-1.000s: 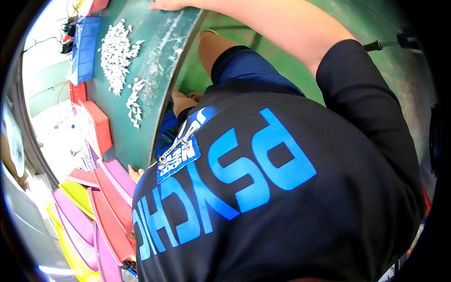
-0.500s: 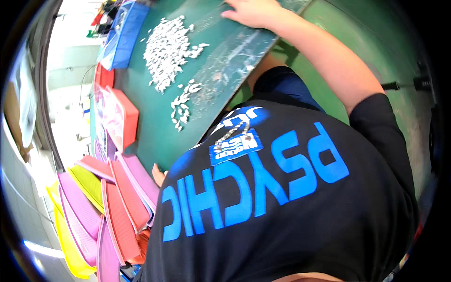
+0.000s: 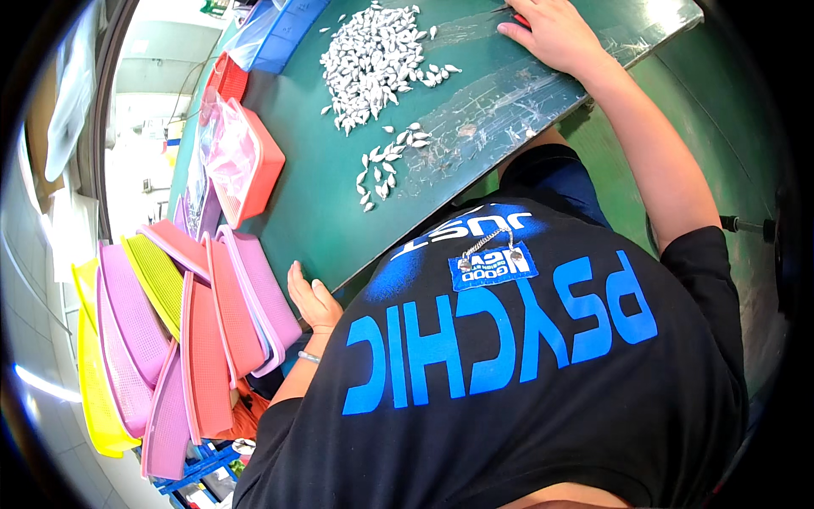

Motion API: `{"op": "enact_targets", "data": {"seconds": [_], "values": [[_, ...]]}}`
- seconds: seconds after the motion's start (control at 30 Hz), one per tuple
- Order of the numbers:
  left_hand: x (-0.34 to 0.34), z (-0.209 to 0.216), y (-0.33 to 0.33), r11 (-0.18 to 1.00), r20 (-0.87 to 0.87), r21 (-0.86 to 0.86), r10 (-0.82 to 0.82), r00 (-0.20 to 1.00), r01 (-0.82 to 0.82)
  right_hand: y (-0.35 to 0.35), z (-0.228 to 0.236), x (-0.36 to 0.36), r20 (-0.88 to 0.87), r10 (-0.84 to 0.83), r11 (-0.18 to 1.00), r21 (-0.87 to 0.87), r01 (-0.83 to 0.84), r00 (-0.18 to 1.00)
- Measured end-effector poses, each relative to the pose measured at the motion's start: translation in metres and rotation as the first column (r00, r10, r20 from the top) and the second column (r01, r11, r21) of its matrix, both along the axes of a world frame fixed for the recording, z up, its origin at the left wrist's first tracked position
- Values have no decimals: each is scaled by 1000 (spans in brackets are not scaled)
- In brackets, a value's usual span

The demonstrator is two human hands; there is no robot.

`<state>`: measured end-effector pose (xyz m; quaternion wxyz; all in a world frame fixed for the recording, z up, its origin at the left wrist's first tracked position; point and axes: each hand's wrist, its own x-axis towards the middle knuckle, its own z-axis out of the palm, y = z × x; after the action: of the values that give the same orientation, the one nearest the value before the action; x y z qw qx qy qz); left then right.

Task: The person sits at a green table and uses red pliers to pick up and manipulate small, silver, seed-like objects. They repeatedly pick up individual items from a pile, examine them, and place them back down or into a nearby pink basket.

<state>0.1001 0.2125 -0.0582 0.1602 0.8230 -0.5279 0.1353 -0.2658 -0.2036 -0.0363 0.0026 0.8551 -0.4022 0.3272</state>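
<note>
At the near left edge of the counter, the left hand is relaxed, its fingers nearly straight and a little apart, with nothing seen in its grasp; whether it presses on the edge I cannot tell. Just left of it lean nested plastic baskets in pink, purple, red and yellow. Farther in, mid-counter, a loose string of pale grey pieces lies well apart from both hands, and beyond it the same pieces form a broad heap. Each is plump in the middle and drawn to a point, so it would probably feel light, hard and stiff, rather smooth, and apt to roll; the thin tips look the likeliest part to snap, so the fat middle seems the best place to pinch. Left of the heap stands a red tray with a clear bag in it. On the far right, the right hand reaches over the counter, thumb held off from the fingers, which run up to the upper rim of the view. Something small and red shows beside the thumb; it is probably stiff, but how firmly it is held I cannot tell. Far left sits a blue bin.
</note>
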Motion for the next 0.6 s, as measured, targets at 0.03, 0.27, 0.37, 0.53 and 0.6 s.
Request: {"op": "enact_targets", "data": {"seconds": [0.03,0.27,0.37,0.53,0.6], "values": [[-3,1,-1,1000,-8,-7,5,1000,-5,0,-1,0,-2,3,1000,1,-3,1000],[-4,3,-2,1000,-11,-13,15,1000,-16,0,-2,-2,26,10,1000,5,-10,1000],[-6,4,-4,1000,-18,-2,30,999,-30,0,-2,-2,28,-1,1000,18,1,1000],[-6,2,-3,999,-8,-25,27,1000,-28,-1,-2,-1,17,4,999,33,-5,1000],[-6,1,-2,999,-6,-33,23,1000,-23,-2,-4,-1,23,1,1000,18,-1,1000]]}}
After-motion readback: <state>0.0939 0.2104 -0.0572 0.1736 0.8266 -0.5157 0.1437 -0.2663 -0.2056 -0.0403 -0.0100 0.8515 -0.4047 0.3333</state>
